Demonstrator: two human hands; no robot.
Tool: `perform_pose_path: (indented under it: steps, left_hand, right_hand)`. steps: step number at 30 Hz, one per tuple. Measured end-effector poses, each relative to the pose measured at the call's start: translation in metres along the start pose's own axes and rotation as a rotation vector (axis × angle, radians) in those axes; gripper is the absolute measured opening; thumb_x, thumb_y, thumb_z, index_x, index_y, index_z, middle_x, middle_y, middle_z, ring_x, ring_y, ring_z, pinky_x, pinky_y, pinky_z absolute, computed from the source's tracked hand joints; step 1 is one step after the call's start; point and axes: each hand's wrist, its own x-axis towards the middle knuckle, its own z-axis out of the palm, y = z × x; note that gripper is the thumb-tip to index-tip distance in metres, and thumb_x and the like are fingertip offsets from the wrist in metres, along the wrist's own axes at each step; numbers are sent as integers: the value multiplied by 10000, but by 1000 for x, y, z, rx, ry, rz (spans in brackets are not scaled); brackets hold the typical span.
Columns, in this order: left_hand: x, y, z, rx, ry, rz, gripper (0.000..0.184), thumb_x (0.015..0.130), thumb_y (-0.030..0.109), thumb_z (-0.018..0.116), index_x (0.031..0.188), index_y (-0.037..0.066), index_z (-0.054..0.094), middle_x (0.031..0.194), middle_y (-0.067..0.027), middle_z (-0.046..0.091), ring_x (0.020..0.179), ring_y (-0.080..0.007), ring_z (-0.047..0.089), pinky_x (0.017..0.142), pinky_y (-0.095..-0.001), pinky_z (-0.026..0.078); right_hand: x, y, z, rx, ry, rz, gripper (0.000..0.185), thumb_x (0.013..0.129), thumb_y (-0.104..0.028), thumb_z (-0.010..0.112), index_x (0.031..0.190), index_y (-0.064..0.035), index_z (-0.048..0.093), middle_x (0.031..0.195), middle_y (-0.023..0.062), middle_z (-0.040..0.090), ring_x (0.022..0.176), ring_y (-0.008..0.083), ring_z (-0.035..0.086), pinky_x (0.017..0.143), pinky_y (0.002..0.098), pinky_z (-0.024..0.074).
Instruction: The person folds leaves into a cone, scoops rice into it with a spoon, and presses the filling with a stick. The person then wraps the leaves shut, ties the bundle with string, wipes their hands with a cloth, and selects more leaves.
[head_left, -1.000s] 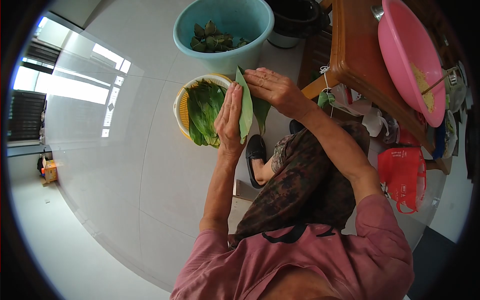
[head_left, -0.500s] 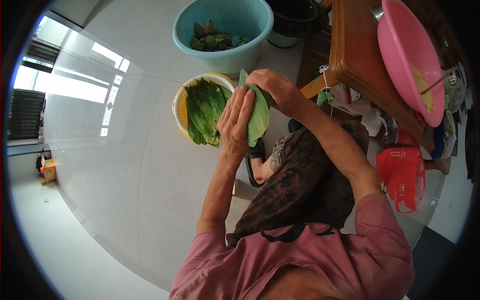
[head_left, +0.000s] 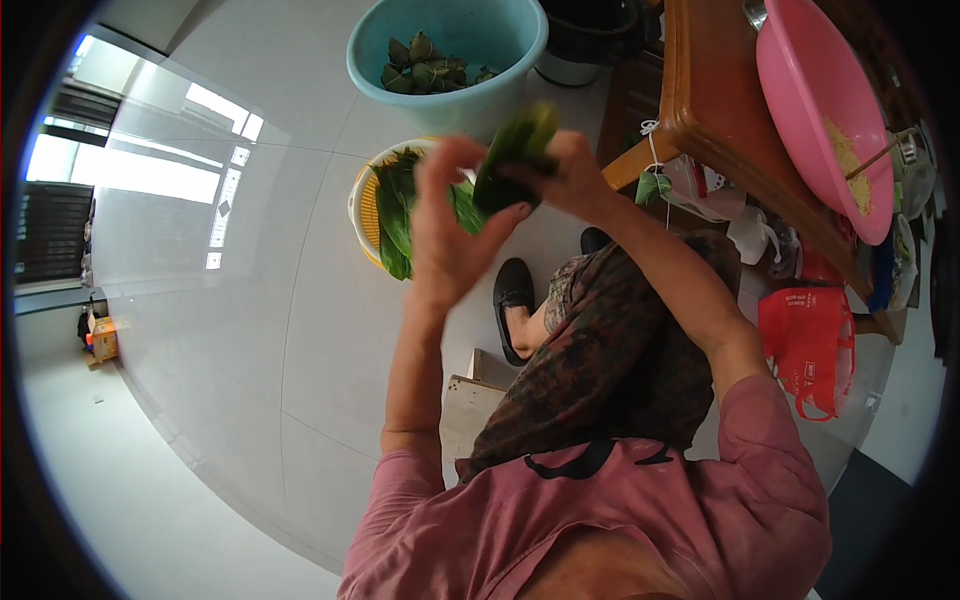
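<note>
Changed since the earlier frame: left hand [head_left: 445,245] lifted off the leaf face, with fingers now spread and curved apart; green leaves [head_left: 505,168] tipped up, dark and blurred by motion. At their right side, right hand [head_left: 580,185] clamped on the leaves, probably to steady them while freeing the other hand. Left thumb at the lower edge of the leaves; contact impossible to tell. Nearby: patterned trousers [head_left: 600,330], limiting room below the right forearm. On the floor [head_left: 330,310] beyond the hands: yellow-and-white basket [head_left: 369,222] with further leaves [head_left: 395,210], presumably so placed for short reach. To the right: wooden table [head_left: 695,90], with rounded corner close to the right hand, bearing pink basin [head_left: 815,90]. Farther forward: teal tub [head_left: 485,35] with leaf-wrapped bundles [head_left: 425,72], high-rimmed. Widest room for moving: leftward, across the tiles.
</note>
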Motion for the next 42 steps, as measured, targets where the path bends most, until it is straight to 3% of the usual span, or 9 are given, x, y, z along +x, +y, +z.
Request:
perform_pose_path:
  steps: [2,5,9,14,20,26,31,36,42]
  left_hand:
    - [8,-9,-10,-502,97,-205,624,737,4,633,1277,2,321,1163,-138,501,1014,-218,514,840,-346,456]
    - [-5,-36,9,-530,85,-385,528,773,-22,595,1252,-8,373,1168,-152,501,1028,-203,524,859,-311,460]
    - [-9,-31,38,-571,177,-412,447,784,-25,587,1200,-31,425,1142,-163,521,983,-192,558,834,-292,464]
    - [-2,-33,48,-572,255,-385,266,814,-19,548,1074,-66,520,894,-136,631,806,-165,617,746,-263,493]
    - [-1,-34,42,-635,297,-472,201,818,-33,527,1012,-66,571,828,-109,640,732,-148,622,678,-242,497]
    - [5,-36,18,-749,-111,-624,297,811,51,561,1084,-62,531,984,-154,609,876,-178,604,751,-295,496]
    - [26,-30,1,-908,-462,-617,694,814,291,625,1286,-70,268,1062,-231,558,946,-289,593,824,-366,486]
    - [42,-30,10,-757,-586,-600,669,798,319,645,1262,-47,333,994,-198,588,790,-248,634,715,-348,533]
    - [44,-24,10,-690,-584,-625,565,810,310,633,1199,-40,420,899,-158,610,715,-210,631,606,-304,545]
  right_hand:
    - [5,-4,-2,405,217,483,246,753,-36,626,995,-3,594,913,90,612,788,198,608,663,288,508]
    - [7,4,-12,931,315,686,235,849,-128,523,1020,31,553,937,116,608,805,213,611,633,286,540]
    - [2,11,-5,1122,300,745,258,868,-164,488,1026,35,533,931,133,604,809,218,611,629,283,549]
    - [0,2,-5,1135,254,785,248,868,-142,486,1044,31,513,922,137,606,784,218,621,615,286,547]
    - [4,1,-7,953,196,772,254,870,-145,487,1034,46,517,919,147,607,751,219,623,596,295,550]
    - [9,20,-30,893,12,760,211,850,-161,521,982,0,557,843,121,621,710,200,623,567,289,537]
    - [11,1,-32,673,-115,769,154,825,-174,548,891,-38,580,721,67,591,558,127,543,465,231,432]
    - [17,-1,-35,552,-181,708,153,781,-204,602,764,-52,586,600,18,513,460,58,390,412,199,308]
    - [15,5,-36,457,-208,699,101,792,-175,591,771,-82,557,604,-47,448,497,37,368,433,197,274]
